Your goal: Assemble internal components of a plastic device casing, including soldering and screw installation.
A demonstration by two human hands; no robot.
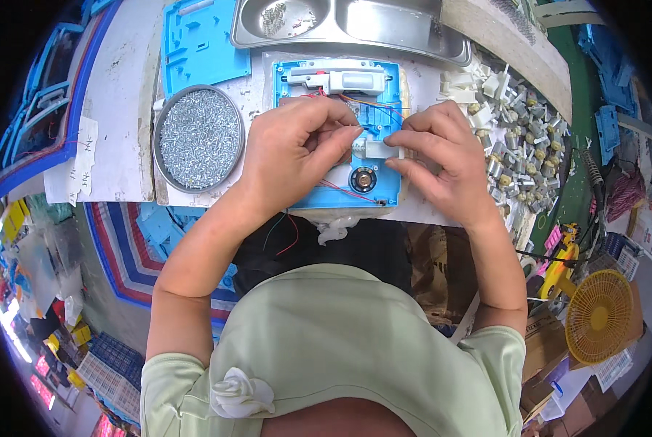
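One white part (377,149) over the blue casing (393,91) is lightly pinched by the right hand (449,153); fingertips of the left hand (286,149) are closed together, anything held being hidden. Nearby wires (373,104) could be trapped if the part is pressed onto them.

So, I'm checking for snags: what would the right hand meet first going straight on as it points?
Probably the white part at its fingers, then the left hand; depth is unclear.

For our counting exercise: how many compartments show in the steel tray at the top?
2: a rounded compartment with small metal pieces, on the left, and a longer compartment on its right. The picture's edge and a board cut the tray off, so more may be hidden.
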